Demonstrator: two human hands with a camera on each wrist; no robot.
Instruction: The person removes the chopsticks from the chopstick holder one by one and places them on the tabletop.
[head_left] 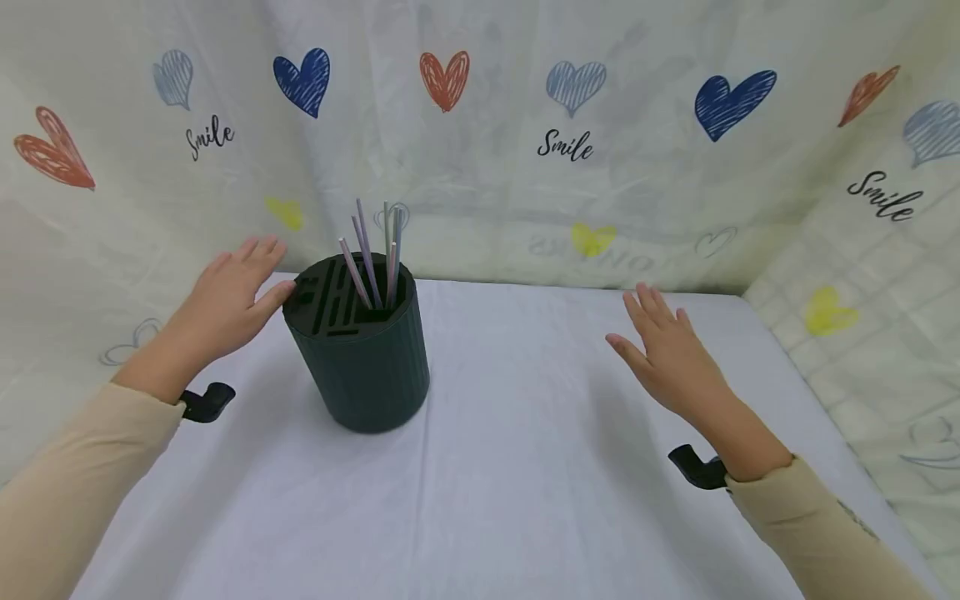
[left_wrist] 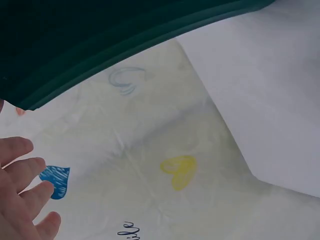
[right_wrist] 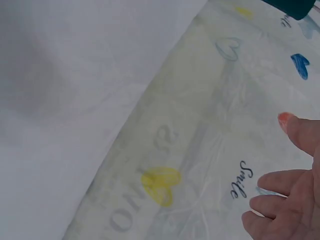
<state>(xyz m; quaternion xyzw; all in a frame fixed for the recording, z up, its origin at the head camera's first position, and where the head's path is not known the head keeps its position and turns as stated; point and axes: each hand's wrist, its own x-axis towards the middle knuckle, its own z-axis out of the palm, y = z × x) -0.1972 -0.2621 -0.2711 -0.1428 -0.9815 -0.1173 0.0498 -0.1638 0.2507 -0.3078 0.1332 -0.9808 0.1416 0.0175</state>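
Note:
A dark green round holder (head_left: 367, 367) with a slotted top stands upright left of the middle of the table. Several thin pale sticks (head_left: 365, 250), pinkish, purple and greenish, lean in its larger opening. My left hand (head_left: 232, 296) is beside the holder, its fingers stretched out and its thumb tip right at the holder's upper rim. In the left wrist view the holder (left_wrist: 125, 40) fills the top. Over the right side of the table my right hand (head_left: 667, 354) is held with straight fingers and nothing in it, well apart from the holder.
A white cloth covers the table (head_left: 517, 467). Behind it hangs a pale curtain (head_left: 502, 183) printed with hearts and "Smile", which continues along the right side. Each wrist carries a black strap mount, one at the left wrist (head_left: 208, 402) and one at the right wrist (head_left: 697, 468).

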